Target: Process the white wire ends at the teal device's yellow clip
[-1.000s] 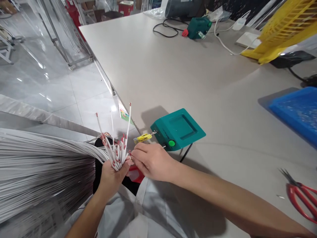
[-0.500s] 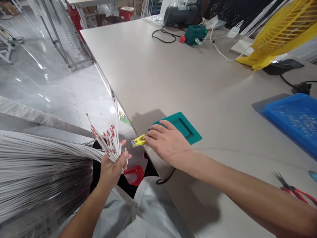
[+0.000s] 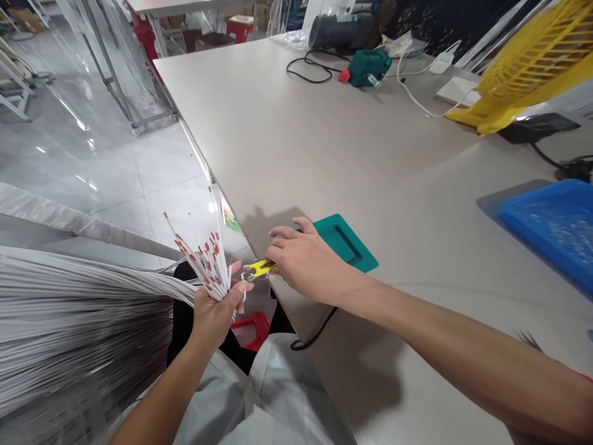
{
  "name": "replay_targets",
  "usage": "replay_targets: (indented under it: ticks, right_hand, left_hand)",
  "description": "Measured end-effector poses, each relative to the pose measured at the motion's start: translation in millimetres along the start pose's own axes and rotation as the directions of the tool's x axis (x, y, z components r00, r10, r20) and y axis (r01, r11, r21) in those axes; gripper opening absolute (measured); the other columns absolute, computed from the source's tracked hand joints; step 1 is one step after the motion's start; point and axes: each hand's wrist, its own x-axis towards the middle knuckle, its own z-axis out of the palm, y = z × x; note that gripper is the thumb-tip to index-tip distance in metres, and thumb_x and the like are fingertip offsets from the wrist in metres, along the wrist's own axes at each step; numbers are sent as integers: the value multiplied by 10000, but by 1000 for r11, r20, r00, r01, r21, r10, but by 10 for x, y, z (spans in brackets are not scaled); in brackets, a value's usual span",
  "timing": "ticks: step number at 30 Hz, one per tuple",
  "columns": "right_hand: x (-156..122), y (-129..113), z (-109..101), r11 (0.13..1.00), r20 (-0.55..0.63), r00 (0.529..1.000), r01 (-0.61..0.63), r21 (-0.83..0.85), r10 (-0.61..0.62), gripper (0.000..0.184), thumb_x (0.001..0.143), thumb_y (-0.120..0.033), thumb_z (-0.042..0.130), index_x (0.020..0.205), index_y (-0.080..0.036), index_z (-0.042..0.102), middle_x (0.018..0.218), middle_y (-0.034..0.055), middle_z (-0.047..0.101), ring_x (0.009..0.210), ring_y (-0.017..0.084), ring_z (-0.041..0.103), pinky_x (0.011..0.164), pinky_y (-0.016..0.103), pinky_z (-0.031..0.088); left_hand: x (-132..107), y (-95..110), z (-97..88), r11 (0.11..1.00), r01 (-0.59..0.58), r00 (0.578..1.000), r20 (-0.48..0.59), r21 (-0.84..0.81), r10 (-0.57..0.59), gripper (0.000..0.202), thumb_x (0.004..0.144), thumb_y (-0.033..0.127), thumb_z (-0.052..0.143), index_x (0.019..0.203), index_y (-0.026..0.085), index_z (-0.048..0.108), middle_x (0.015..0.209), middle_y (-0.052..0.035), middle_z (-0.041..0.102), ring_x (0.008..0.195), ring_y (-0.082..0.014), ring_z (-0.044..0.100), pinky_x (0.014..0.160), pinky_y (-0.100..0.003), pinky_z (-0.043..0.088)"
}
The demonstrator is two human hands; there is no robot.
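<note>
My left hand [image 3: 214,312] is closed round a fan of white wires with red tips [image 3: 204,259], part of a large bundle of white wires [image 3: 83,309] coming from the left. My right hand [image 3: 303,262] lies on the near corner of a teal box [image 3: 345,241] at the table edge, its fingers curled at the yellow handle [image 3: 258,268] that sticks out of the box toward the wire tips. What the fingertips grip is hidden.
A blue tray [image 3: 551,225] lies at the right, a yellow basket [image 3: 523,68] at the back right. A second teal device [image 3: 368,67], black cables and a dark cylinder sit at the far end. A red stool [image 3: 248,326] stands below the table edge.
My right hand left the wire tips and moved onto the teal box at the yellow handle. The left hand lowered the fanned wires slightly toward the handle.
</note>
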Motion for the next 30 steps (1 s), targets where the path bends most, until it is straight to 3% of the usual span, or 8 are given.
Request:
replay_targets:
  ticks: [7,11,18,26,28,30]
  right_hand:
    - [-8,15,11,999,21,1000,-4,44,3,95,776,-104,535,743,-159,606,786,63,674,1048,250,506,948,507,177]
    - [-18,5,-27,1000,40,999,2,22,-2,68,785,-184,578,828,-151,618,869,82,666,1050,265,495,970,532,179]
    - [-47,-5,86,994,-37,998,44,-105,-48,422,735,-361,663,1095,-169,554,909,85,650,1048,288,463,1003,576,142]
    - [-44,-12,61,993,-30,998,52,-105,-56,514,709,-458,669,1096,-133,578,870,103,663,1033,310,491,989,613,166]
    - [-60,-38,14,996,-82,995,46,-73,-52,575,703,-503,653,1117,-113,571,901,119,662,1037,324,496,978,623,193]
    - [-92,-96,-17,998,-231,971,57,-36,-64,523,755,-466,614,1130,-105,564,942,121,656,1011,301,521,970,589,256]
  left_hand:
    - [1,30,44,993,67,998,-4,93,-67,340,723,229,635,1042,115,653,691,-44,681,432,-56,430,429,-211,376]
    - [4,47,60,987,93,996,-16,130,-92,412,701,255,659,1087,114,631,589,2,618,437,-63,427,434,-210,375]
    - [-40,64,52,979,107,993,-75,174,-96,386,677,271,676,1033,122,660,555,22,579,455,-64,426,456,-201,401]
    - [-91,70,-40,983,83,994,-86,164,-69,323,688,278,667,978,137,672,532,34,559,427,-61,418,436,-200,385]
    - [-109,94,-69,988,58,996,-80,145,-46,286,691,273,665,943,138,670,589,19,591,422,-56,422,429,-202,382]
    - [-121,130,-98,990,43,996,-79,132,-33,276,692,270,668,934,136,655,592,22,595,408,-52,417,422,-202,378]
